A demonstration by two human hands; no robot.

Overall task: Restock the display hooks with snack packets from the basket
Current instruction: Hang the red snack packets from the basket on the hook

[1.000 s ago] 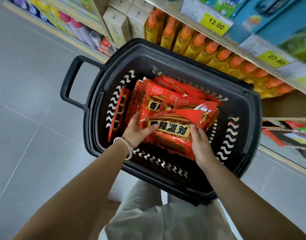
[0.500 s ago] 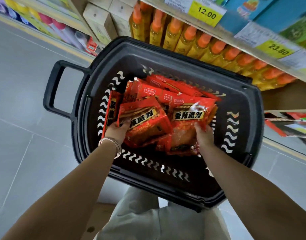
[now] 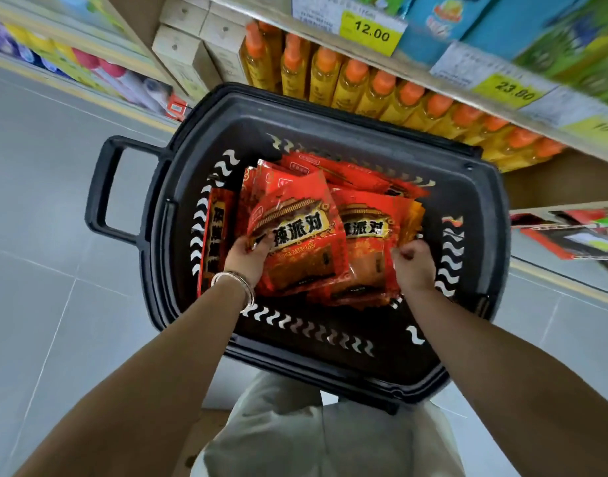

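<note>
In the basket (image 3: 330,108), the left hand (image 3: 246,258) curls its fingers round the left edge of 1 glossy red packet (image 3: 302,249), thumb on top. The right hand (image 3: 414,266), fingers tightly curled, pinches a 2nd packet (image 3: 368,256) at its right edge. Both lie mid-basket on the pile (image 3: 330,173).

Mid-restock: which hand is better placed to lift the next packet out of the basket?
Left. The left hand grips the top packet, thumb on its face, and nothing lies over it. The right hand is curled at the edge of the lower packet, which the top one overlaps; its grip is unclear.
</note>
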